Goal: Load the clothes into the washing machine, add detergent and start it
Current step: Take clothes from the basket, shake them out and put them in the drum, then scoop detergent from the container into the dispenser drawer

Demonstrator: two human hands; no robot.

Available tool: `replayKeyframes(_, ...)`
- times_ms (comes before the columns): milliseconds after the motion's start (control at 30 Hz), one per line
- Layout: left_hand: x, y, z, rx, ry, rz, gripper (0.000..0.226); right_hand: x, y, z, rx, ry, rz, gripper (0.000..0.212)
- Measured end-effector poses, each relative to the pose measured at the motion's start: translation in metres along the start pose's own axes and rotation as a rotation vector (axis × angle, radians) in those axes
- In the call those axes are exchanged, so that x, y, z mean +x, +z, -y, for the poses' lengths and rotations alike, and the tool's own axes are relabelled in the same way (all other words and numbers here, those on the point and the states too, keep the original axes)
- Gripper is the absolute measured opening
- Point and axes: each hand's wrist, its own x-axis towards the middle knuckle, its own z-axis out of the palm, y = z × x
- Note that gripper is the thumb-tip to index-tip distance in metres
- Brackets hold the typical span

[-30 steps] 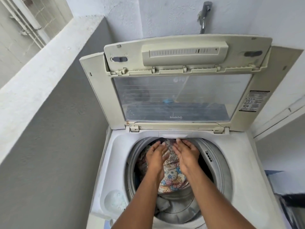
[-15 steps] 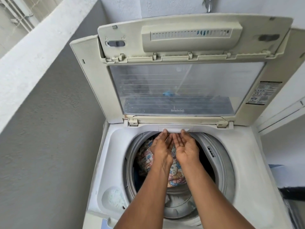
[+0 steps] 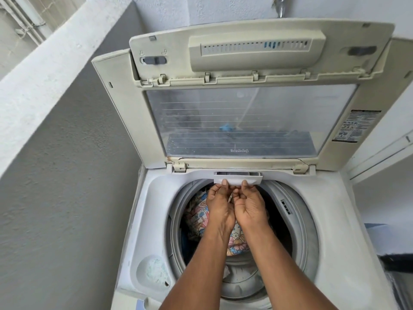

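1. Since half a second ago, the detergent drawer (image 3: 238,177) has slid partly out from under the raised lid (image 3: 245,108) of the washing machine (image 3: 335,220).
2. Floral clothes (image 3: 196,218) sit inside the drum (image 3: 288,211), so I judge loading done and the detergent step begun.
3. My left hand (image 3: 220,205) and right hand (image 3: 249,206) each pinch the drawer's front lip, thumbs on top.
4. Next I'd pull it further out, evenly, before adding detergent.
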Motion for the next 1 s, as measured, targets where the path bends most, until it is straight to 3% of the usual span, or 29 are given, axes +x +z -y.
replayKeyframes(367,-0.020,-0.021,0.010,0.017,0.031,-0.038,0.015,-0.025,-0.018,0.000,-0.015,-0.003,0.006,0.019)
replayKeyframes(633,-0.023,-0.026,0.007,0.101,0.082,-0.104,0.045,-0.032,-0.025,0.001,-0.075,-0.009,0.018,0.017)
replayKeyframes(833,-0.048,-0.027,0.003,0.160,0.059,-0.209,0.032,-0.052,-0.031,-0.005,-0.151,0.006,-0.139,0.048)
replayKeyframes(1000,-0.087,-0.023,-0.018,0.174,0.077,-0.278,0.009,-0.092,-0.014,-0.001,-0.215,-0.004,-0.112,0.037)
